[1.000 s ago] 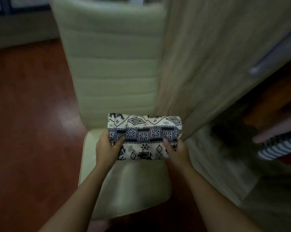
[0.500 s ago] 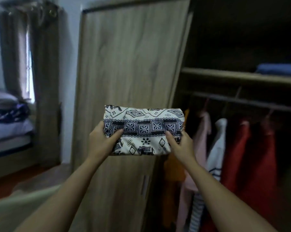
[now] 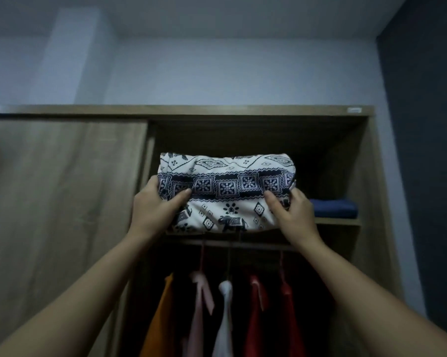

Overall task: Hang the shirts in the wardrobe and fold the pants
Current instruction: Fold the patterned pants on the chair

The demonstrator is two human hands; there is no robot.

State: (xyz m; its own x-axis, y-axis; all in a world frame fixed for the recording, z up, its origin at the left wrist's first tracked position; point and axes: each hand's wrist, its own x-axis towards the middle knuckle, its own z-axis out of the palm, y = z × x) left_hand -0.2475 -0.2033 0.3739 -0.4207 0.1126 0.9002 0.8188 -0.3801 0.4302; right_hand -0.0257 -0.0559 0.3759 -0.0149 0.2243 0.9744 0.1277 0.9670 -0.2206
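Fingers of our left hand [image 3: 154,208] and right hand [image 3: 293,215] clamp the folded pants [image 3: 226,193] by both ends, long axis parallel to the shelf [image 3: 336,221] edge beyond.

Dim, bluish light, deep shadow inside the wardrobe [image 3: 255,140], soft focus throughout, wide-angle bending at the edges.

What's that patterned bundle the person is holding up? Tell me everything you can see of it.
The folded pants are soft white cloth printed in dark blue: a band of squares, diamonds, small elephants. They form a thick, rounded rectangle, held level at the wardrobe's upper shelf. The left hand and right hand grip its lower corners, thumbs on top. Whether it rests on the shelf is unclear.
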